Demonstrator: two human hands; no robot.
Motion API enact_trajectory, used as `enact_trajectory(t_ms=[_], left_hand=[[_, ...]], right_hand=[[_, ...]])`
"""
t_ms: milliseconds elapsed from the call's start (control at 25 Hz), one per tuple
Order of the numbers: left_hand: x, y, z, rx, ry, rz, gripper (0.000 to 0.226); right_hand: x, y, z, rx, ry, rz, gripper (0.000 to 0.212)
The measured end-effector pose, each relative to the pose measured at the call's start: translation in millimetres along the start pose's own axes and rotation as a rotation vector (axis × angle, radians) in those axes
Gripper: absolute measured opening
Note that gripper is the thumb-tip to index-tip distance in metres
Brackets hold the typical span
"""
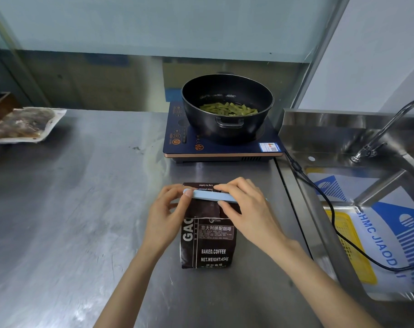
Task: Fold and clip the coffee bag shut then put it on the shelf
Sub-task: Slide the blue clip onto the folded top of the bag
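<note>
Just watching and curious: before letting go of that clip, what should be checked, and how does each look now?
1. Bag top folded over: ok.
2. Clip lies across the fold: ok.
3. Clip snapped fully shut: cannot tell.
4. Left hand and right hand both on the clip: ok.
5. Bag clear of the stove: ok.
6. Shelf in sight: not ok, none visible.

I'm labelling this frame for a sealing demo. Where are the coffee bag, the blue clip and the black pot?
coffee bag (pixel 210 247): head view, on its printed front panel.
blue clip (pixel 213 196): head view, on the middle of the bar between both hands.
black pot (pixel 227 129): head view, on its outer wall below the handle.
</note>
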State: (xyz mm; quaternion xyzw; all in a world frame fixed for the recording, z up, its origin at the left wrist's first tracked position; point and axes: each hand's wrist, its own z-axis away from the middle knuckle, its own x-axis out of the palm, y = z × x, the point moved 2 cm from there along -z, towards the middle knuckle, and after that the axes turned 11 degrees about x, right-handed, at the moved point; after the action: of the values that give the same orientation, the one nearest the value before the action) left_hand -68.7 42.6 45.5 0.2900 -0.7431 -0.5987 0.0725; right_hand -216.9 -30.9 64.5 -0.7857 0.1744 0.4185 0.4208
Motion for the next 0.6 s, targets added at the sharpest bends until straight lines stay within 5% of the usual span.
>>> enact_trajectory(t_ms=[600], left_hand=[[-2.0, 7.1, -1.4, -0.123, -0.005, 0.194, 0.019]], right_hand=[[0.6, 2.5, 2.5, -0.070, 0.123, 0.081, 0.024]])
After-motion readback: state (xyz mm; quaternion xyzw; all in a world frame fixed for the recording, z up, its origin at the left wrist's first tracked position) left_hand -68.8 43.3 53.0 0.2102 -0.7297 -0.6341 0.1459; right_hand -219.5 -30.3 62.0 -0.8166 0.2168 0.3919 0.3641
